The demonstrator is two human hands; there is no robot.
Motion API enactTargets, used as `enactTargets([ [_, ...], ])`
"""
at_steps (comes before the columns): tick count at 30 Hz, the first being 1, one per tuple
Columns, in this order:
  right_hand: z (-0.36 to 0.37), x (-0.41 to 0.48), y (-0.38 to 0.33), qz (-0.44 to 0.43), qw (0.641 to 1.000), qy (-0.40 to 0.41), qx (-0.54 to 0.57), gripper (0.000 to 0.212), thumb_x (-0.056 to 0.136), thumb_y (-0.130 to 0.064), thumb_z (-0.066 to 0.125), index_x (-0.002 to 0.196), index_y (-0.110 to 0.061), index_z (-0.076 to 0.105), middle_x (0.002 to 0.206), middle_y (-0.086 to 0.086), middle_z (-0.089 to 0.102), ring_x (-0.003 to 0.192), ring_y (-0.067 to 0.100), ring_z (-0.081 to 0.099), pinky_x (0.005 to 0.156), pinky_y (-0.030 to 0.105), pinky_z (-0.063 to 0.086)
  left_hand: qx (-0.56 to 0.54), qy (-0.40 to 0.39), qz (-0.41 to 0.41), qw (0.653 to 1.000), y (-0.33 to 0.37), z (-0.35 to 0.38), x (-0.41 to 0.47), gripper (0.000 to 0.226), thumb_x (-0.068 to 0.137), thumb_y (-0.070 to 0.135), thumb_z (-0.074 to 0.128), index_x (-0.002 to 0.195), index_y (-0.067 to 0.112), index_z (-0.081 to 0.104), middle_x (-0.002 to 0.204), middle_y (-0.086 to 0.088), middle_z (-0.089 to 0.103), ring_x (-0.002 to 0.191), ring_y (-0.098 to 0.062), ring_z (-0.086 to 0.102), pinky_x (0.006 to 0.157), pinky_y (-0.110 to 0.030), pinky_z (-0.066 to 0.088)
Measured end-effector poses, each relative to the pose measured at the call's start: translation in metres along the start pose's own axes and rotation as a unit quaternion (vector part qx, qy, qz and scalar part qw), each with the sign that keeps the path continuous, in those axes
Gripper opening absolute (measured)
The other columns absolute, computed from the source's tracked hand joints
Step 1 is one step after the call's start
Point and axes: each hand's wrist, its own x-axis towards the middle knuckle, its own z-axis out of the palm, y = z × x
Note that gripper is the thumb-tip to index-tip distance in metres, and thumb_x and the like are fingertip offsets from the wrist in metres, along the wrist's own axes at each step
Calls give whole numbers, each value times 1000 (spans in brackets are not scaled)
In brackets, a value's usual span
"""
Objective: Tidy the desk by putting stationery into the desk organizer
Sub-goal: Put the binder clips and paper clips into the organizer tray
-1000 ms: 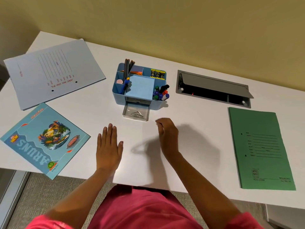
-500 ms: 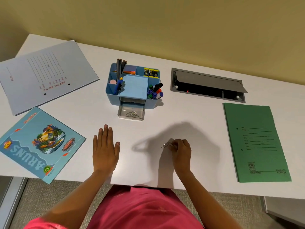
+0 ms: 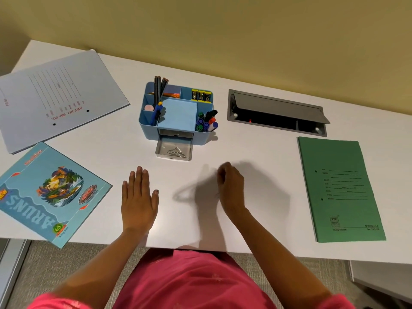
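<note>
On the blue notebook [image 3: 51, 192] at the table's [image 3: 256, 152] front left corner we read "ARUN'S", "NEW" and "65", all upside down to us. The pale folder [image 3: 58, 97] at the back left says "ART NO. 101-PJ". The green folder [image 3: 338, 190] at the right edge bears "PTC"; its smaller print is illegible.

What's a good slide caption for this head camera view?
Left hand flat on the white desk, right hand curled before the blue desk organizer, its drawer open with paper clips inside.

L hand [image 3: 138, 198] flat, palm down, fingers [image 3: 139, 177] straight; R hand [image 3: 230, 186] blurred, fingers curled inward, grip unclear.
</note>
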Motion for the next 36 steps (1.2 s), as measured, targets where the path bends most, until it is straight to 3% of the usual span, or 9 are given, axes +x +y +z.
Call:
enactTargets([
  [3,10,21,-36,-110,993,29,9,14,86,7,53,85,-5,60,77,11,60,65,21,53,57,30,43,-2,-1,-3,1000,0,-1,0,63,97,38,22,152,8,16,160,-8,12,149,-23,6,120,-45,11],
  [5,20,35,-57,-148,989,18,26,11,90,2,53,89,-3,62,82,10,60,69,16,53,62,25,43,-2,-3,-4,1000,0,-1,1,63,97,39,22,152,9,16,161,-8,12,149,-23,6,120,-45,11],
  [9,42,59,-86,-220,974,-44,-22,31,72,6,75,100,-2,65,97,15,66,86,25,63,74,29,53,0,-3,-6,1000,0,-1,1,63,97,39,23,152,8,17,161,-8,12,149,-23,5,120,-45,12],
  [14,53,72,-95,-265,959,-75,-61,42,57,9,84,93,-3,66,89,16,67,78,29,66,66,33,58,0,-4,-8,1000,0,0,1,63,97,39,23,152,8,17,161,-7,10,149,-22,5,120,-45,11],
  [18,49,71,-87,-268,960,-71,-50,40,64,11,79,100,-1,65,95,18,67,81,31,67,68,35,58,1,-3,-8,1000,0,-1,2,62,97,38,24,151,7,19,160,-8,13,149,-24,7,120,-45,11],
  [22,33,56,-61,-297,954,-19,-28,17,83,5,65,100,2,64,94,17,65,83,25,63,73,27,53,4,-3,-5,1000,0,-2,2,62,97,38,23,151,7,21,160,-9,15,149,-25,9,120,-45,12],
  [27,5,15,-9,-166,986,4,19,11,91,-2,58,98,-8,64,97,1,61,89,10,54,80,19,43,-1,-1,-5,1000,-1,-1,1,62,97,38,23,151,7,20,160,-8,13,149,-24,8,121,-44,10],
  [32,-13,-20,31,-103,994,16,-9,14,86,2,64,96,-5,68,94,6,64,85,19,61,71,28,51,-4,-1,-2,1000,0,0,1,63,97,38,23,151,7,19,160,-8,13,149,-24,8,121,-45,10],
  [36,-9,-39,49,-16,1000,-18,-9,26,78,5,70,100,-8,68,98,5,64,93,23,60,78,30,52,-6,-3,-3,1000,-1,0,2,63,97,39,22,152,7,17,161,-8,11,149,-23,6,121,-44,8],
])
